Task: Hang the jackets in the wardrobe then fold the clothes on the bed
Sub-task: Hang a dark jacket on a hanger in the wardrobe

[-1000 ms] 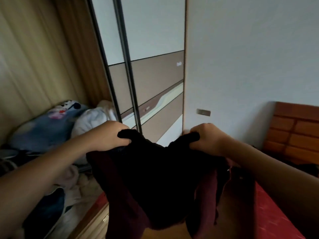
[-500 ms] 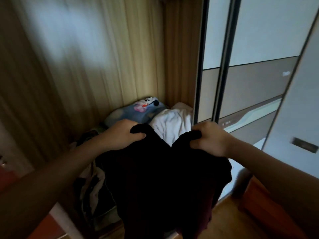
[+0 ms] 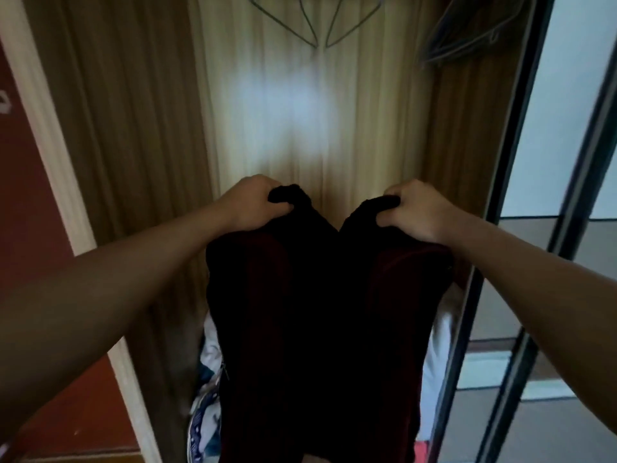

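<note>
Gripping the jacket (image 3: 317, 312) at its shoulders, left hand (image 3: 253, 202) and right hand (image 3: 414, 208) curl tight; it hangs lengthwise downward inside the wardrobe (image 3: 283, 128), apparently wire hangers (image 3: 312, 35) well above both.

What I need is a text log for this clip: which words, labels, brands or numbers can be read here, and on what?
No readable text.
White mark on the red panel, left edge: cut off by the picture's edge, illegible.
Print on the patterned fabric low in the wardrobe: blurred, no letters discernible.
Dark jacket gripped by the left hand and right hand: no label shows.
</note>
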A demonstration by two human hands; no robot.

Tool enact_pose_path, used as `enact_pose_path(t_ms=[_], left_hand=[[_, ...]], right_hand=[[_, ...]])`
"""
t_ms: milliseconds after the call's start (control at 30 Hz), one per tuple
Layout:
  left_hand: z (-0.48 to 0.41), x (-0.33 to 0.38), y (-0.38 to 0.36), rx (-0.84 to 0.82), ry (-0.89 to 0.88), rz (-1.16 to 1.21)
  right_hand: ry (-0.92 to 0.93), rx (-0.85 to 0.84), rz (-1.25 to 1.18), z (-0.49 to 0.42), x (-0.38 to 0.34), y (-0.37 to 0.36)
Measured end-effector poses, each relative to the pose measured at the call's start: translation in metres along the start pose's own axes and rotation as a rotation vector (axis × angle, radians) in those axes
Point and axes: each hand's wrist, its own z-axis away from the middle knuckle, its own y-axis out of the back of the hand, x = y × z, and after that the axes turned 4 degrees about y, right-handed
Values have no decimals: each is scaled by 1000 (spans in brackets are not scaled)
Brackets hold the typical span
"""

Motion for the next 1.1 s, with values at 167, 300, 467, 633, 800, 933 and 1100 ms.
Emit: enact_pose_path(t_ms=[167,300,467,633,800,933,1100], left_hand=[[-45,5,41,109,84,-154],[-86,-1,68,171,105,-268],[-148,-22,104,227,75,-359],[-215,-35,149,389,-15,-370],[-257,-65,136,371,-25,-352],[-269,-114,72,243,20,-309],[-263,-177,-33,39,154,-189]], right_hand=[[25,57,-9,-69,15,36],[63,97,42,-129,12,51],[127,200,234,-197,3,68],[143,381,455,-261,-9,110],[90,366,452,-300,6,91],[47,227,364,-315,50,27],[-8,33,178,-313,126,-83]])
